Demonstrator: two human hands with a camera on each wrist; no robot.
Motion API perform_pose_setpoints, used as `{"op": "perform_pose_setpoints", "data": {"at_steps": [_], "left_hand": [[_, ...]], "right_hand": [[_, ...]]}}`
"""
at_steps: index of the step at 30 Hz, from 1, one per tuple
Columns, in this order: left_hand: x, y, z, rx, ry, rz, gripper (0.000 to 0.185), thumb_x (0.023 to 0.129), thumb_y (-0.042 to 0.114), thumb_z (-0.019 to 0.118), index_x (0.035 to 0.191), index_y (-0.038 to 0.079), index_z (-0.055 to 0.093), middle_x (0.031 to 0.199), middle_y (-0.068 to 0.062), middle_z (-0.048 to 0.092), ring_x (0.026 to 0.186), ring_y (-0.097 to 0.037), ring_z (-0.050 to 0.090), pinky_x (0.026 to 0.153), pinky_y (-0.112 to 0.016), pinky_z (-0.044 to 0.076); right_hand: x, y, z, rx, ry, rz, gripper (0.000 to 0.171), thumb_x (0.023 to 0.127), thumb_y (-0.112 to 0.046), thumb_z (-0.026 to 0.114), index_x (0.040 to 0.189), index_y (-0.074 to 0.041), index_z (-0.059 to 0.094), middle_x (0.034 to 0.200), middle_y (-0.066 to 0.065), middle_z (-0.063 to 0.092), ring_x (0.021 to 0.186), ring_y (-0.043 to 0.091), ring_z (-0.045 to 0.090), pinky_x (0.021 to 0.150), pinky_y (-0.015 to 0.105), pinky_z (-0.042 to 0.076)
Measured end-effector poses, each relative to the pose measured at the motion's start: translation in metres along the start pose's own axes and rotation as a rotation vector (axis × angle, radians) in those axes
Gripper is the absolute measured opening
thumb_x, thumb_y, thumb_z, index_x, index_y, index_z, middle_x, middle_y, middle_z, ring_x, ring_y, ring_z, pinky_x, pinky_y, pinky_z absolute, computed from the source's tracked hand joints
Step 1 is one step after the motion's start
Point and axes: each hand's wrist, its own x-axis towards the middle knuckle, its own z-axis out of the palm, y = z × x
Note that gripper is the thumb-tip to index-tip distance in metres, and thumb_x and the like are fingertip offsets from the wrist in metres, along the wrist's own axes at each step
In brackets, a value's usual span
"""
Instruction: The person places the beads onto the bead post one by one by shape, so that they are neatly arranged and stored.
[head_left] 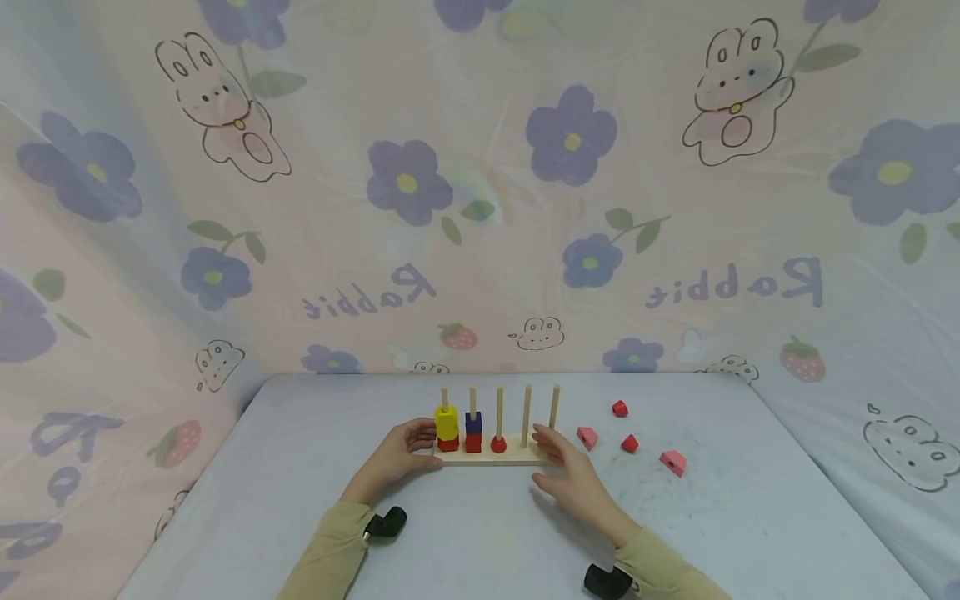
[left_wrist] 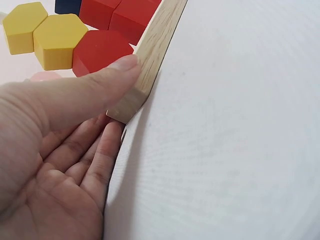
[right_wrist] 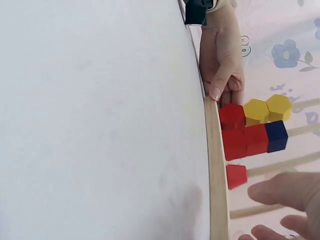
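**On the table (head_left: 465, 533): base (head_left: 487, 460) held at its left end**

Left hand (head_left: 393, 454) pinches the end of the base, thumb at the front corner, fingers beyond it. Right hand (head_left: 576, 477) lies near the other end, thumb and fingers spread, holding nothing; whether a fingertip touches wood cannot be told. Five pegs (head_left: 500, 412) rise from the base. From left: a red hexagon (head_left: 448, 445) beneath two yellow hexagons (head_left: 447, 423); two red squares (head_left: 473, 443) beneath a blue block (head_left: 473, 422); one small red block (head_left: 498, 446); a bare peg; a peg partly hidden. Four loose red blocks (head_left: 673, 463) lie to the right. Step in hand, as judged: steadying the base, its stacks part-filled. Next move probably calls for a firm left grip while the right hand reaches a loose block.
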Motion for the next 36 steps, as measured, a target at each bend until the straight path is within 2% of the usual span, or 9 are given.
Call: {"op": "perform_pose_setpoints", "data": {"at_steps": [5, 11, 14, 21, 25, 28, 30, 32, 36], "left_hand": [[0.001, -0.001, 0.0, 0.007, -0.001, 0.006, 0.066, 0.076, 0.009, 0.081, 0.133, -0.001, 0.048, 0.126, -0.015, 0.056, 0.112, -0.028, 0.057, 0.099, -0.039, 0.045], [-0.001, 0.0, 0.0, 0.008, 0.004, -0.004, 0.067, 0.076, 0.01, 0.081, 0.133, -0.001, 0.048, 0.127, -0.014, 0.056, 0.112, -0.028, 0.057, 0.099, -0.04, 0.045], [-0.001, 0.0, -0.001, 0.007, 0.01, -0.012, 0.066, 0.076, 0.011, 0.081, 0.133, 0.0, 0.048, 0.126, -0.013, 0.056, 0.112, -0.028, 0.057, 0.099, -0.04, 0.045], [0.0, -0.002, 0.0, 0.003, 0.009, -0.017, 0.067, 0.077, 0.011, 0.081, 0.134, 0.001, 0.048, 0.127, -0.012, 0.056, 0.112, -0.026, 0.057, 0.099, -0.039, 0.046], [-0.007, 0.012, 0.0, -0.007, 0.012, -0.009, 0.062, 0.078, 0.004, 0.078, 0.132, -0.002, 0.048, 0.126, -0.016, 0.056, 0.112, -0.031, 0.057, 0.1, -0.044, 0.044], [-0.007, 0.012, 0.0, 0.002, 0.014, -0.005, 0.061, 0.078, 0.0, 0.077, 0.132, -0.004, 0.048, 0.126, -0.018, 0.056, 0.112, -0.033, 0.056, 0.1, -0.046, 0.044], [-0.003, 0.002, 0.0, 0.003, 0.018, -0.006, 0.062, 0.078, 0.002, 0.078, 0.132, -0.002, 0.048, 0.126, -0.016, 0.056, 0.112, -0.031, 0.056, 0.1, -0.044, 0.044], [0.0, -0.004, 0.0, 0.0, 0.015, 0.001, 0.064, 0.077, 0.004, 0.079, 0.133, -0.001, 0.048, 0.127, -0.015, 0.056, 0.112, -0.03, 0.056, 0.099, -0.043, 0.045], [0.001, -0.004, 0.0, -0.015, 0.007, 0.008, 0.065, 0.076, 0.007, 0.08, 0.133, 0.0, 0.048, 0.127, -0.014, 0.056, 0.112, -0.028, 0.057, 0.099, -0.041, 0.045]], "right_hand": [[-0.011, 0.003, -0.02, 0.002, 0.007, 0.016, 0.061, 0.077, 0.007, 0.074, 0.133, 0.001, 0.05, 0.128, 0.017, 0.057, 0.117, 0.033, 0.054, 0.098, 0.048, 0.044], [-0.022, 0.014, -0.048, -0.03, 0.074, -0.005, 0.056, 0.077, 0.006, 0.075, 0.129, 0.002, 0.053, 0.125, 0.018, 0.058, 0.114, 0.034, 0.055, 0.094, 0.048, 0.047], [-0.027, 0.02, -0.063, -0.093, 0.107, -0.018, 0.053, 0.078, 0.003, 0.075, 0.127, 0.003, 0.054, 0.123, 0.02, 0.058, 0.112, 0.036, 0.055, 0.092, 0.049, 0.048], [-0.032, 0.037, -0.1, -0.307, 0.184, 0.05, 0.048, 0.081, 0.0, 0.074, 0.125, 0.003, 0.056, 0.121, 0.019, 0.061, 0.109, 0.035, 0.057, 0.091, 0.05, 0.048], [-0.033, 0.046, -0.117, -0.355, 0.197, 0.077, 0.047, 0.081, -0.002, 0.074, 0.125, 0.003, 0.057, 0.119, 0.022, 0.061, 0.108, 0.037, 0.058, 0.088, 0.05, 0.05], [-0.032, 0.051, -0.125, -0.389, 0.196, 0.069, 0.046, 0.081, -0.002, 0.074, 0.123, 0.004, 0.058, 0.116, 0.023, 0.062, 0.105, 0.037, 0.059, 0.083, 0.048, 0.052], [-0.031, 0.053, -0.129, -0.413, 0.197, 0.05, 0.045, 0.08, -0.001, 0.074, 0.121, 0.005, 0.058, 0.113, 0.024, 0.063, 0.1, 0.035, 0.061, 0.077, 0.044, 0.054], [-0.03, 0.054, -0.131, -0.429, 0.191, 0.042, 0.044, 0.079, 0.0, 0.074, 0.12, 0.005, 0.059, 0.111, 0.024, 0.064, 0.095, 0.033, 0.061, 0.073, 0.04, 0.054], [-0.026, 0.059, -0.134, -0.443, 0.17, 0.058, 0.044, 0.079, 0.0, 0.074, 0.12, 0.006, 0.059, 0.109, 0.025, 0.064, 0.084, 0.027, 0.059, 0.065, 0.03, 0.05]]}}
